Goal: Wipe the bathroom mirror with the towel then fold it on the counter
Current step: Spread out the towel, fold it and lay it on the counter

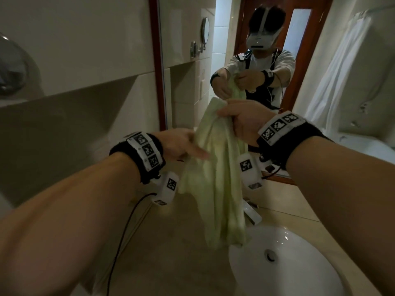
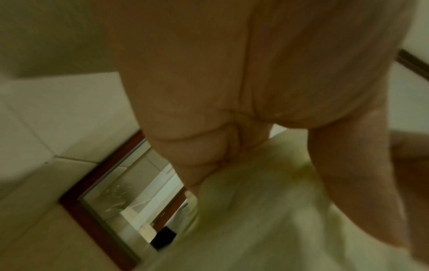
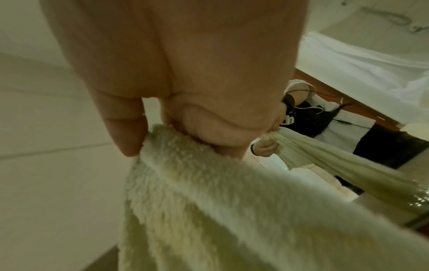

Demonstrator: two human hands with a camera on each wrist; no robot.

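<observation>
From the head view, the right hand (image 1: 241,120) holds the towel (image 1: 215,174) bunched at its top, fingers curled round the gathered cloth, so that the rest hangs in loose folds above the counter (image 1: 171,242) and the near rim of the sink (image 1: 284,263). The left hand (image 1: 179,144) is at the towel's left edge, its fingers extended against the cloth; whether they pinch it cannot be told from here. The mirror (image 1: 320,60) stands behind, framed in red-brown wood. From the left wrist view, the fingers (image 2: 352,183) lie long against the pale, blurred towel (image 2: 267,220), with a corner of the mirror (image 2: 139,192) to the left; they look fairly straight, not clamped. From the right wrist view, the thumb (image 3: 125,128) and curled fingers (image 3: 216,132) squeeze a thick roll of looped terry, and the towel (image 3: 220,210) falls away below the grip. The cloth looks soft, light and limp, with a nap that should not slip between fingertips. It will not keep any shape by itself, so for folding it seems best taken by two corners of one edge and spread flat on the counter, clear of the sink.
</observation>
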